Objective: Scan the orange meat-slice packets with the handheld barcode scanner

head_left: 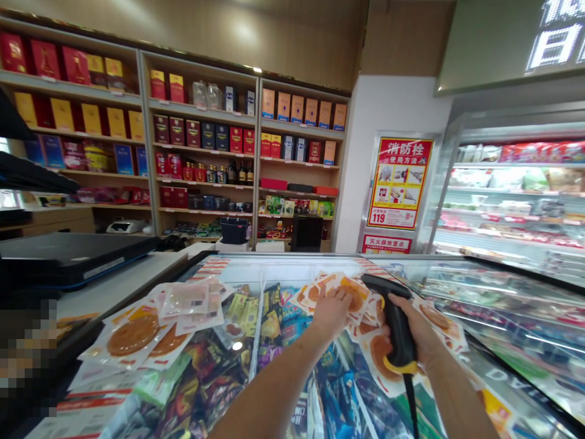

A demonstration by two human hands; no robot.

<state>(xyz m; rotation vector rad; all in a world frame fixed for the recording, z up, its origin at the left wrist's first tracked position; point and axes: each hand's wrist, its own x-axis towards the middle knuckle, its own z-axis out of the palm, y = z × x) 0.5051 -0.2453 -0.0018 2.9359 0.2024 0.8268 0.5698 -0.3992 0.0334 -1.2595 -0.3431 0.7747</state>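
Note:
My right hand [418,326] is wrapped round a black barcode scanner [400,332] with yellow trim. Its head points left and a cable hangs from the handle's bottom. My left hand [333,308] lies on a spread of flat, clear-and-white packets [356,292] printed or filled with round brown discs. Its fingers are stretched over them, slightly bent, and the fingertips are partly hard to see. More such packets [381,356] lie below and right of the scanner. On the left is another pile of disc packets [132,335], with small clear sachets [185,299] on top.
Beneath the packets is a glass-topped freezer [253,360] full of colourful bags. A dark flat device [73,256] sits on the counter [123,292] at left. Boxed goods fill wall shelves [203,146]. A red poster [400,183] and a lit chiller [516,189] stand behind.

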